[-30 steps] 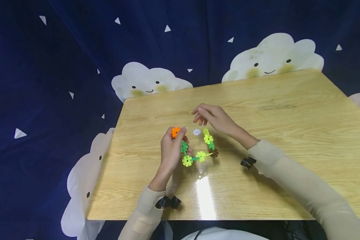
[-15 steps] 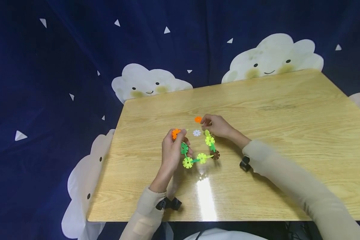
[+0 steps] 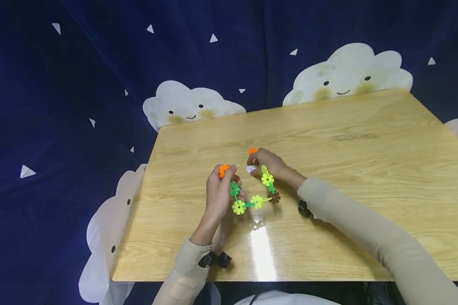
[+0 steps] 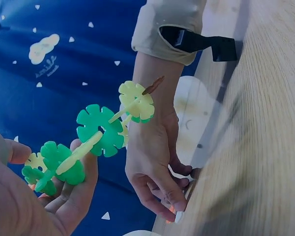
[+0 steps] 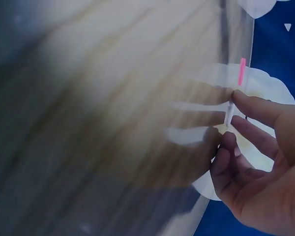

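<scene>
My left hand (image 3: 218,190) grips one end of a chain of notched plastic snowflake discs, raised off the table. An orange disc (image 3: 223,170) shows at the thumb and a green disc (image 3: 234,189) beside the fingers. From there the chain bends through a yellow disc (image 3: 238,207) and a brown disc (image 3: 275,197), up to yellow ones near my right wrist. A white snowflake disc (image 3: 250,169) lies flat on the table, its edge (image 5: 229,114) between the thumb and fingertips of my right hand (image 3: 268,163), which pinch it. Part of the chain is hidden in the left palm.
Just beyond the right fingers lies a loose orange disc (image 3: 252,151) on the wooden table (image 3: 347,169). A dark blue curtain (image 3: 229,51) with white clouds hangs behind the table's far edge. Small black cameras (image 3: 224,259) sit on both wrists.
My right hand has come down from above the loose orange disc to the white disc, uncovering part of the orange one. The left hand and its chain stay nearly still.
</scene>
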`<state>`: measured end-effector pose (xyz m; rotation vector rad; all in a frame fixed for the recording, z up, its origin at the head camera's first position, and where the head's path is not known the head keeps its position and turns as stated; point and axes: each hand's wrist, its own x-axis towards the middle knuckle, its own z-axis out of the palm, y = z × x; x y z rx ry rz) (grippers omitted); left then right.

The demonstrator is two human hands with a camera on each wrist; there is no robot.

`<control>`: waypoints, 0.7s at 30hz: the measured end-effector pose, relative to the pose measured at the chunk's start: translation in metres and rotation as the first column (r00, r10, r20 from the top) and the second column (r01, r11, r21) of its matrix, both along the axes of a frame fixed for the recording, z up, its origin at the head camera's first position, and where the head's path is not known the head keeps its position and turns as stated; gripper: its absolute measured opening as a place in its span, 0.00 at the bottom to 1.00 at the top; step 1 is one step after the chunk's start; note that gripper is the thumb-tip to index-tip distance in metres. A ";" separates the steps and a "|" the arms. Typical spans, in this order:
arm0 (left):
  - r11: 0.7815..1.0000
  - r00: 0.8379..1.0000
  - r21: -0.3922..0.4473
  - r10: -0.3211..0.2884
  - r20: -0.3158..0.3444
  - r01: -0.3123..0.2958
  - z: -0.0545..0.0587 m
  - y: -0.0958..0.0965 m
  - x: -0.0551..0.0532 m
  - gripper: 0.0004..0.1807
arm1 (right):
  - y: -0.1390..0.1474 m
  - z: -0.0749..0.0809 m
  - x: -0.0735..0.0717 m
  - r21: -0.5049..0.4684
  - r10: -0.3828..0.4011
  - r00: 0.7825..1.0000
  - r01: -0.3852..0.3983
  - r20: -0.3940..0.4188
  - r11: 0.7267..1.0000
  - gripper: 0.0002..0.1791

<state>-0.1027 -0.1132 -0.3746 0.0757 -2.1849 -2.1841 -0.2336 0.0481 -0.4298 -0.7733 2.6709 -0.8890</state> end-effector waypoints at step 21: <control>1.000 1.000 0.003 -0.015 -0.015 0.015 0.000 0.006 0.002 0.22 | 0.007 0.008 0.003 -0.014 0.217 0.969 -0.217 0.119 0.976 0.15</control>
